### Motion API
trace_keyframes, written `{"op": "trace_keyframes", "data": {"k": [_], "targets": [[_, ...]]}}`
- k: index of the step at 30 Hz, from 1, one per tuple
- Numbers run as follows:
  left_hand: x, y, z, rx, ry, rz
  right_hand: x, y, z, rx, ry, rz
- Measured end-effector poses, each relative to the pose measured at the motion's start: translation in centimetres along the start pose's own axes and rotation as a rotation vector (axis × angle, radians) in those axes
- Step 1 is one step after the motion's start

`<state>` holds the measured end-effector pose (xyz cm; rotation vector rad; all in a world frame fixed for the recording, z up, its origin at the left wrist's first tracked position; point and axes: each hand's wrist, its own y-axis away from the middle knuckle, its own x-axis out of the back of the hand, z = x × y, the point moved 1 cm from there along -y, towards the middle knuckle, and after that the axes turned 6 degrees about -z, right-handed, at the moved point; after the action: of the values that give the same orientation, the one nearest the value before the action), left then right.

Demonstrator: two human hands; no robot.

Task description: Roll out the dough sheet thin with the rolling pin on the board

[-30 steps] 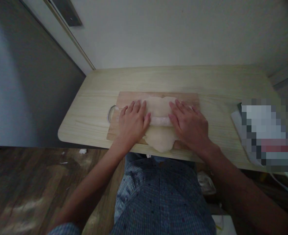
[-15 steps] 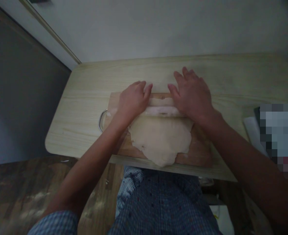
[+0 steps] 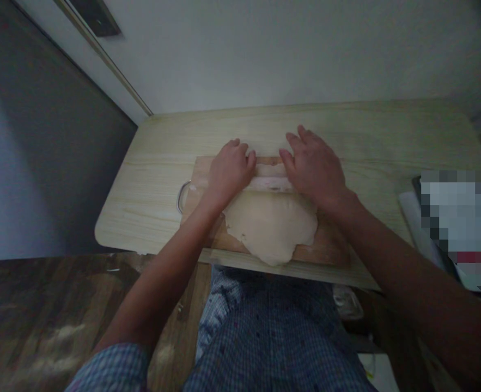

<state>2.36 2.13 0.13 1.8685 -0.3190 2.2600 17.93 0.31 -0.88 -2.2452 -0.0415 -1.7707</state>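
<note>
A pale rolling pin [image 3: 271, 184] lies across a wide, thin sheet of dough [image 3: 273, 223] near its far side. My left hand [image 3: 232, 167] rests palm-down over the pin's left part, its fingers reaching forward with the thumb apart. Over the right part lies my right hand [image 3: 316, 163], fingers stretched out and slightly spread. Both palms press on the pin rather than wrapping it, and they hide its ends. The dough has an uneven edge and covers much of a wooden cutting board [image 3: 330, 247], with its near tip at the board's front edge.
The board has a metal handle [image 3: 182, 197] on its left and stands on a light wood-grain table [image 3: 142, 179] against a wall [image 3: 265, 54]. A blurred-out item [image 3: 461, 223] lies at the table's right. Below on the right is a clear plastic container [image 3: 347, 302].
The camera view has shifted, so the table sits slightly to the right. My hands remain on the rolling pin at the dough's far side; my right hand's fingers are a little less spread.
</note>
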Motion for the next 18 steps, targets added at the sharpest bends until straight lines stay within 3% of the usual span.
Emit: {"op": "trace_keyframes", "data": {"k": [9,18], "targets": [[-0.3,3.8,1.0,-0.001,-0.075,0.047,0.7,4.1,-3.7,-0.014,0.044,-0.029],[-1.0,7.9,2.7,-0.083,-0.075,0.138,0.7,7.6,-4.8,0.053,0.084,0.006]]}}
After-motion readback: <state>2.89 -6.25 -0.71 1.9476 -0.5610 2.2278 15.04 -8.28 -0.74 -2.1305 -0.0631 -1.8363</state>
